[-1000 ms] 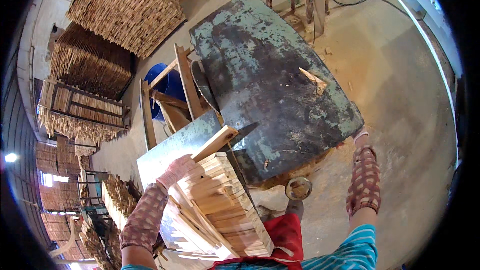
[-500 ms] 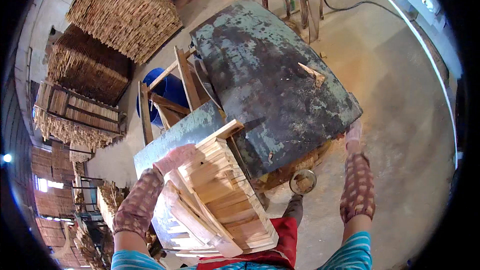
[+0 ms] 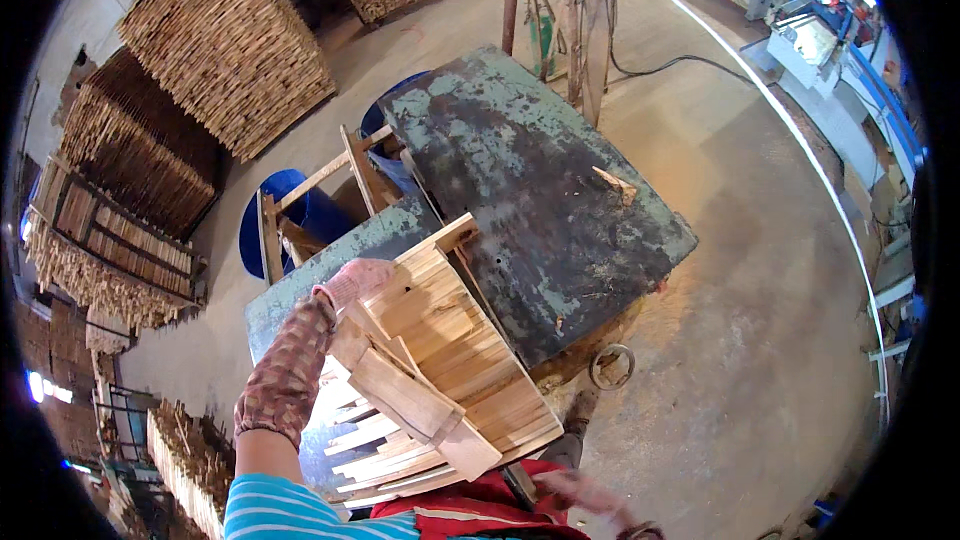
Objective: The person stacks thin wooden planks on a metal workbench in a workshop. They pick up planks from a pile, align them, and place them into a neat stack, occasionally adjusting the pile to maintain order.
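My left hand [image 3: 360,280], in a pale pink glove, rests at the far left end of a slanted stack of light wooden strips [image 3: 465,340]. Its fingers bend together over the strip ends, and their tips are partly hidden. Several loose wood pieces [image 3: 405,395] lie across the stack just below that hand. Blurred by motion, my right hand [image 3: 575,490] is low in the view beside the red apron [image 3: 450,520]; its fingers cannot be made out. A patterned sleeve cover [image 3: 285,370] wraps my left forearm.
Beyond the stack stands a dark, worn green-painted tabletop [image 3: 540,210] with a wood splinter [image 3: 615,185] on it. Blue barrels [image 3: 310,210] and a wooden frame [image 3: 350,170] are at its left. A metal ring [image 3: 611,367] lies near its front edge. Tall wood piles [image 3: 230,40] stand far left.
My right hand has come back from the table's right corner to low beside the apron. The loose pieces on the stack lie differently, with a wide one on top. The view has shifted.
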Demonstrator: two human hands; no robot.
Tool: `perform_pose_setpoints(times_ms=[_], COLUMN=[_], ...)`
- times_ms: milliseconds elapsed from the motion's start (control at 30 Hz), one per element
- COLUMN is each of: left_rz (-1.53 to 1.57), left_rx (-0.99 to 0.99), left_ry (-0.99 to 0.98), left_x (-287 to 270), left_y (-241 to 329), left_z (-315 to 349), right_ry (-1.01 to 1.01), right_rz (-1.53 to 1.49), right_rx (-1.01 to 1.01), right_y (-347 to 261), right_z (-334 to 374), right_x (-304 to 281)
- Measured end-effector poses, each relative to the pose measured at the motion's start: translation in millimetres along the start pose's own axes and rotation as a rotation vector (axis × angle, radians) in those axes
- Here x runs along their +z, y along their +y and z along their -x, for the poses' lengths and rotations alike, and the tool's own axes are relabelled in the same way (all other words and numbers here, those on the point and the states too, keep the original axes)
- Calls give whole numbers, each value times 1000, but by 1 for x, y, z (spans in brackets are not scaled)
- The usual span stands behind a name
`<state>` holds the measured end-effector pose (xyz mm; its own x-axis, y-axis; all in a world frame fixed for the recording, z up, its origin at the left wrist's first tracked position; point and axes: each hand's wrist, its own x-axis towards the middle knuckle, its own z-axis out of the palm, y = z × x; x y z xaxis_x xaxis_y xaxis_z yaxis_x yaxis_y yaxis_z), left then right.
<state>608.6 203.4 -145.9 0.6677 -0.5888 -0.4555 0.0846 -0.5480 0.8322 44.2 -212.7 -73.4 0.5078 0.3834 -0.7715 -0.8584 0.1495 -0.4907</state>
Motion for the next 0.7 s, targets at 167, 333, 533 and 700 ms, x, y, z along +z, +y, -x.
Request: perform_pose_setpoints(times_ms=[167, 333, 533, 700], left_rz=[-651, -1126, -529, -725], left_rx=[246, 424, -167, -82], left_ry=[11, -12, 139, 118], left_x=[-17, -65, -18, -20], left_y=[29, 21, 129, 114], left_z=[-30, -22, -3, 11], right_ry=[11, 45, 12, 248], right_rz=[106, -161, -118, -67], right_rx=[-328, 42, -111, -459], right_y=[-2, -36, -52, -66], right_z=[-107, -126, -120, -74], right_x=[90, 117, 74, -139])
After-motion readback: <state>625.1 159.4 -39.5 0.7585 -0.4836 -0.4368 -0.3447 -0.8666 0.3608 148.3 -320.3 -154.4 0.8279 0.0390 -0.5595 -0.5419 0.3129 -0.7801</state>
